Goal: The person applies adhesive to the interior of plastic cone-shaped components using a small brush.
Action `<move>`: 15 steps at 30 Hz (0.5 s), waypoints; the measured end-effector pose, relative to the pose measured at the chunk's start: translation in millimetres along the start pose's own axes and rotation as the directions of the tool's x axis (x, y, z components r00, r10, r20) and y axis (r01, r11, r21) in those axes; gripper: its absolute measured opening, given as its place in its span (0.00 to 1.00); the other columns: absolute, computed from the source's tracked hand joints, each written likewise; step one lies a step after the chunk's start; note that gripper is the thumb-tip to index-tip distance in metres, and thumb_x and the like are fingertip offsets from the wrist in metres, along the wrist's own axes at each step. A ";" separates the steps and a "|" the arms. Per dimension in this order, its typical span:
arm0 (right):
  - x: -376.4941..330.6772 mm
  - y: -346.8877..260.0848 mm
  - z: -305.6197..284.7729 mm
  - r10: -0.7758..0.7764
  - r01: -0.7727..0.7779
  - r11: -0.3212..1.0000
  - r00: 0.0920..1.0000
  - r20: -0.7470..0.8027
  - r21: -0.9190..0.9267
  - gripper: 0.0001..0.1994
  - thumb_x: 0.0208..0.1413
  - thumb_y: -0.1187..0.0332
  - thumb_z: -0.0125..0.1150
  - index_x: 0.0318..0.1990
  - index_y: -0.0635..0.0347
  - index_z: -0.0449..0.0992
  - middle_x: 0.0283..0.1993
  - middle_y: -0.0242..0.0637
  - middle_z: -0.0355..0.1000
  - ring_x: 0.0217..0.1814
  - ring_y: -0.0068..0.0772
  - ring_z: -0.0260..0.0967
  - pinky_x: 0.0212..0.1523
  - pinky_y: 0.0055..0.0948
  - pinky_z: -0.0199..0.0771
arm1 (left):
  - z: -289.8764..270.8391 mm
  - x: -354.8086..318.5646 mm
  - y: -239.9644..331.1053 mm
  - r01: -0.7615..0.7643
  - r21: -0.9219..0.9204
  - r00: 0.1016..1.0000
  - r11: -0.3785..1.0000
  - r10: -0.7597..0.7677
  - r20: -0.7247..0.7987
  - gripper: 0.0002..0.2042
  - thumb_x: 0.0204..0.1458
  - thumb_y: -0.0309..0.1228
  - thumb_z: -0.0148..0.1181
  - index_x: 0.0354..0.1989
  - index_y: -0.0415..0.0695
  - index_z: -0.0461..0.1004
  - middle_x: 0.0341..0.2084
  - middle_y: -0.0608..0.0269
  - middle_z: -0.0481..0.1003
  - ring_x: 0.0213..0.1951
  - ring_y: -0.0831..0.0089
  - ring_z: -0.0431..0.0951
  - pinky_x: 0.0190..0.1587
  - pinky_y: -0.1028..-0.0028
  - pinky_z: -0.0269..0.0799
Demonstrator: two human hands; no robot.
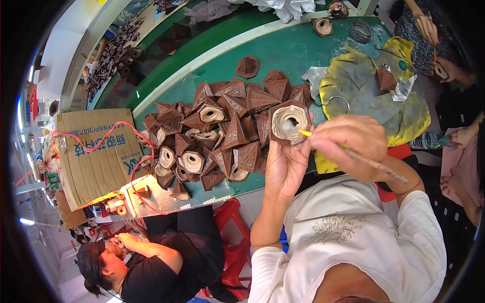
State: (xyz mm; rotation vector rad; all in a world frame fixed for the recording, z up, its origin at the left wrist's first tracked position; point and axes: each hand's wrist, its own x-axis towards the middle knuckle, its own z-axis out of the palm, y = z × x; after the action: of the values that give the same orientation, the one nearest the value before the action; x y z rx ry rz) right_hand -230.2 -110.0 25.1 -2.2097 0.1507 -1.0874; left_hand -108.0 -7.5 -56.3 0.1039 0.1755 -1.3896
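Note:
My left hand is closed around a brown, faceted hollow piece, its open end turned up. The inside of the piece is cream-coloured with ridges and a dark hole in the middle. In my right hand is a thin paintbrush, pinched near its yellow end. The brush's tip reaches the right side of the piece's opening; whether it touches cannot be told. Just left of my hands lies a heap of similar brown pieces, some showing cream hollow insides.
A yellow plastic sheet with grey stains lies right, bearing a brown piece. A round tin stands behind it. A cardboard box with a red cord is far left. Co-workers sit at left and right.

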 end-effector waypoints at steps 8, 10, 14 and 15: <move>0.3 5.9 4.1 0.055 -0.057 0.997 0.998 0.029 0.059 0.04 0.45 0.79 0.63 0.31 0.65 0.77 0.28 0.42 0.76 0.27 0.35 0.76 0.26 0.28 0.74 | 5.0 5.0 -1.0 0.053 -0.067 0.998 0.996 -0.051 0.029 0.20 0.62 0.39 0.45 0.58 0.41 0.61 0.57 0.54 0.65 0.59 0.59 0.65 0.60 0.62 0.68; -2.3 3.1 -0.3 0.034 -0.038 0.996 0.998 0.051 0.079 0.05 0.45 0.79 0.64 0.31 0.65 0.77 0.28 0.41 0.76 0.27 0.34 0.76 0.26 0.28 0.74 | 10.9 2.9 -0.8 0.016 -0.021 1.000 1.000 -0.016 0.000 0.20 0.61 0.39 0.45 0.58 0.41 0.61 0.57 0.54 0.65 0.59 0.59 0.65 0.60 0.61 0.67; 18.6 15.3 -26.7 -0.024 0.020 0.999 0.995 0.098 0.036 0.03 0.50 0.75 0.59 0.27 0.65 0.75 0.26 0.41 0.74 0.24 0.33 0.73 0.24 0.27 0.72 | 26.5 4.6 27.9 -0.081 0.201 0.997 0.976 0.082 0.007 0.20 0.61 0.38 0.45 0.59 0.42 0.60 0.58 0.55 0.64 0.59 0.57 0.65 0.62 0.61 0.64; 25.2 23.9 -35.2 -0.035 0.036 0.999 0.994 0.106 -0.009 0.07 0.54 0.73 0.56 0.25 0.65 0.74 0.24 0.40 0.73 0.22 0.32 0.72 0.24 0.27 0.71 | 39.5 5.4 34.6 -0.131 0.301 0.991 0.945 0.136 0.004 0.20 0.62 0.37 0.45 0.59 0.41 0.60 0.58 0.54 0.64 0.59 0.56 0.65 0.62 0.61 0.64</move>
State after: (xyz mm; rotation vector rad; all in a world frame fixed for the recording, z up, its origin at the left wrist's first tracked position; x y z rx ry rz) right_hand -235.8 -155.9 42.7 -2.2822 0.0715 -0.9875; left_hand -70.7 -13.6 -19.5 0.3748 -0.0310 -1.2719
